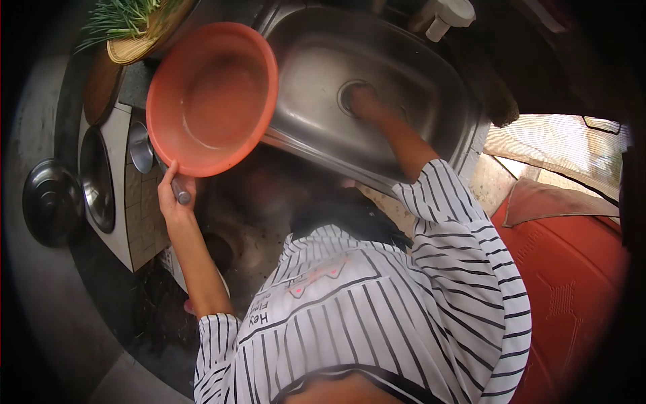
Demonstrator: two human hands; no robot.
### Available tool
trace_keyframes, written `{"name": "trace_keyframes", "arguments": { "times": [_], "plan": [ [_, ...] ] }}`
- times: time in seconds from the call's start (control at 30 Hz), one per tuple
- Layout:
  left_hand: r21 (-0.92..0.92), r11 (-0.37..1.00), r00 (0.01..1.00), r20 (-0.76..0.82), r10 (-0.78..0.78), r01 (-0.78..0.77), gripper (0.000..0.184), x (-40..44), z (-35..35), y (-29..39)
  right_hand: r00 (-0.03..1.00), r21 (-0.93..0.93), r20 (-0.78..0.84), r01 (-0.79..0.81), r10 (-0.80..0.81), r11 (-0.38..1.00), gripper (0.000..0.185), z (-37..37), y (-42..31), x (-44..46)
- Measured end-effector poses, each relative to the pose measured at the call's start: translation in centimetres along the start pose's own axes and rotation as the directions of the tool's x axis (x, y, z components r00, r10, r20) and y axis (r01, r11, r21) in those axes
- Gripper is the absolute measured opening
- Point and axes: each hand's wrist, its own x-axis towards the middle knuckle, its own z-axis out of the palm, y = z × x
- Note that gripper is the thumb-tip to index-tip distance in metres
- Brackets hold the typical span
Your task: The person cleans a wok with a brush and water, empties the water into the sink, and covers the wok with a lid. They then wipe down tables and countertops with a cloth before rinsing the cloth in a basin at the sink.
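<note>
My left hand (177, 192) is closed on the rim of an orange plastic basin (222, 101), tilted so that its inside faces me. A metal handle also lies in that hand; it seems to belong to a ladle (141, 147) whose bowl shows left of the basin. No contents can be made out in the basin. My right hand (363, 101) reaches down into the stainless steel sink (316, 64), at the round drain (350, 96). Its fingers are blurred and partly hidden, so I cannot tell whether they hold anything.
Green stalks (121, 23) lie in a woven basket (131, 48) at the upper left. Metal lids (52, 202) stand at the far left, by a tiled counter edge (145, 215). A white object (449, 17) sits behind the sink. A red plastic surface (565, 289) is at my right.
</note>
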Motion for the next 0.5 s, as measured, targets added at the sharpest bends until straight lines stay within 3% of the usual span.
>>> {"name": "trace_keyframes", "arguments": {
  "times": [0.13, 0.2, 0.23, 0.33, 0.4, 0.5],
  "plan": [
    [0.011, 1.0, 1.0, -0.021, -0.002, 0.002, 0.026, -0.2, -0.2, 0.1, 0.998, 0.035, -0.017, 0.054, -0.053, 0.998, 0.014, 1.0, 1.2, 0.2],
    [0.011, 1.0, 1.0, -0.022, -0.003, 0.003, 0.026, -0.1, -0.1, 0.0, 0.975, -0.004, 0.053, 0.218, -0.218, 0.976, 0.013, 0.0, 1.5, 0.2],
    [0.009, 1.0, 1.0, -0.015, -0.007, 0.007, 0.026, -0.2, -0.1, 0.0, 0.973, -0.006, 0.058, 0.223, -0.222, 0.975, 0.013, -0.5, 1.6, -0.1],
    [0.002, 1.0, 1.0, -0.026, -0.007, 0.007, 0.026, -0.5, 0.0, 0.1, 0.952, 0.136, 0.162, 0.239, -0.26, 0.961, 0.017, -1.0, 2.4, -1.0],
    [-0.002, 1.0, 0.999, -0.036, -0.006, 0.006, 0.026, -0.4, 0.0, 0.1, 0.859, 0.357, 0.123, 0.428, -0.496, 0.83, 0.021, -1.3, 3.9, -1.3],
    [-0.016, 1.0, 1.0, 0.008, -0.027, 0.027, 0.026, -0.2, -0.4, 0.1, 0.898, 0.318, 0.014, 0.413, -0.44, 0.853, 0.025, -1.7, 3.7, -1.4]
  ]
}}
